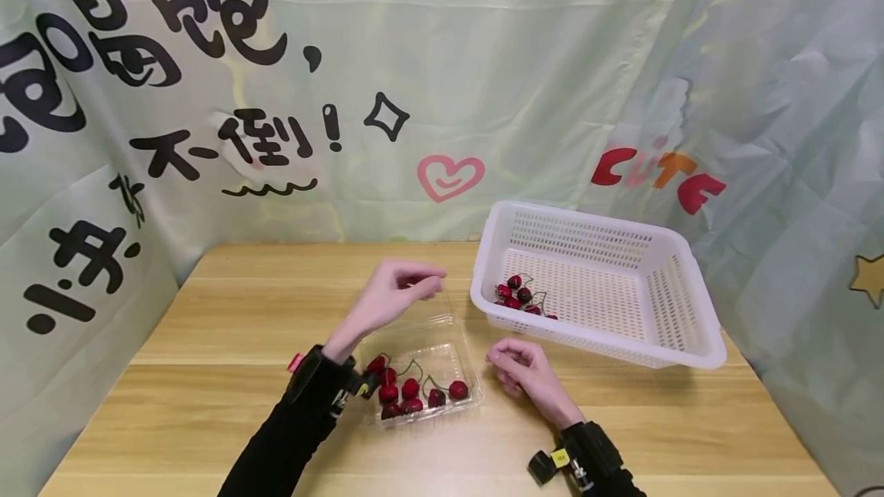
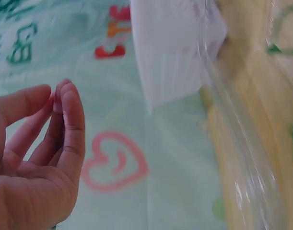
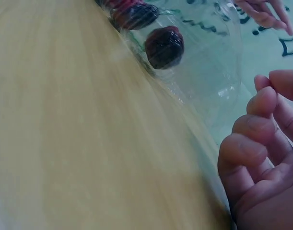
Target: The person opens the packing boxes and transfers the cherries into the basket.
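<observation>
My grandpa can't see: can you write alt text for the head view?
A person's left hand hovers near a clear box of cherries on a table, with the right hand beside the box. Farther back on the right, a white basket holds more cherries; a printed cloth hangs behind.

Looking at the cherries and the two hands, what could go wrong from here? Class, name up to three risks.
1. The clear container might slide if bumped, as neither the left hand nor the right hand grips it.
2. Its cherries mostly gather toward the near side, so tilting it that way could spill some.
</observation>
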`<move>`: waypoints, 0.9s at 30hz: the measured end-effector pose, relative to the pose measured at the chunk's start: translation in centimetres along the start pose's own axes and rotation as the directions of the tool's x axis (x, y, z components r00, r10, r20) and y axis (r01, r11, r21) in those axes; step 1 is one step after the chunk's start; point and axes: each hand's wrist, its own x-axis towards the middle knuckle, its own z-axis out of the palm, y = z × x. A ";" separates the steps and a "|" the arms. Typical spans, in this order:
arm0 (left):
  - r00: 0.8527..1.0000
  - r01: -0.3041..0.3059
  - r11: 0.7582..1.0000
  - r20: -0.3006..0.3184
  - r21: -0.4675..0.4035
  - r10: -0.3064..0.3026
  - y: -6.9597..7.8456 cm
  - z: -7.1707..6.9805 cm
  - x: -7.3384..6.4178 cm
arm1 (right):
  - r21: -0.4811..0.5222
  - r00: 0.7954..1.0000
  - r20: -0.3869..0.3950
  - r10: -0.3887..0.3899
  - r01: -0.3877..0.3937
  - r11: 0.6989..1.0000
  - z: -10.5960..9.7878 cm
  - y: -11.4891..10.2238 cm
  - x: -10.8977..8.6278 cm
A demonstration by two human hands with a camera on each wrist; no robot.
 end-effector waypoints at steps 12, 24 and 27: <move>0.983 0.056 0.998 -0.173 -0.002 -0.056 -4.7 -4.2 -7.4 | -0.477 0.983 0.092 -0.161 0.185 0.859 3.1 -4.1 2.1; 0.985 0.088 0.996 -0.150 -0.014 -0.089 -5.1 -4.2 -8.3 | -0.723 0.920 0.376 -0.114 0.368 0.585 6.4 -6.8 4.9; 0.987 0.088 0.996 -0.137 -0.014 -0.089 -5.1 -4.3 -8.4 | -0.735 0.899 0.429 -0.087 0.404 0.545 7.0 -6.7 5.2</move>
